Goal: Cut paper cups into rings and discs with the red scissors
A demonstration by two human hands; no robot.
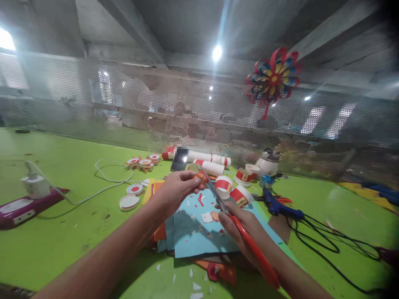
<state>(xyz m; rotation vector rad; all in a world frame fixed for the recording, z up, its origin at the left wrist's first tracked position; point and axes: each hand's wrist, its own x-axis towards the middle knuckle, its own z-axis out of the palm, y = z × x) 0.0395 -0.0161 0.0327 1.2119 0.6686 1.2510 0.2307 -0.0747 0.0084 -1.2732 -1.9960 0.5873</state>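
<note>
My left hand (179, 187) pinches a small red and orange paper piece (200, 178) above the sheets. Closed around a pair of red-handled scissors (246, 234), my right hand (238, 220) holds the blades up beside that piece. I cannot tell whether the blades touch it. Beneath both hands lies light blue paper (193, 241), with a white scrap (206, 217), an orange cut-out (215, 216) and tiny red bits on it. Red and white paper cups (241, 195) lie tipped just past my right hand.
A blue glue gun (282, 207) with black cords lies at right. Stacked paper cups (208, 167), a phone (180, 160) and a kettle (268, 162) stand farther back. At left are a purple power strip (25, 209) and round white lids (129, 202). A perforated screen (131, 112) borders the green table (77, 249).
</note>
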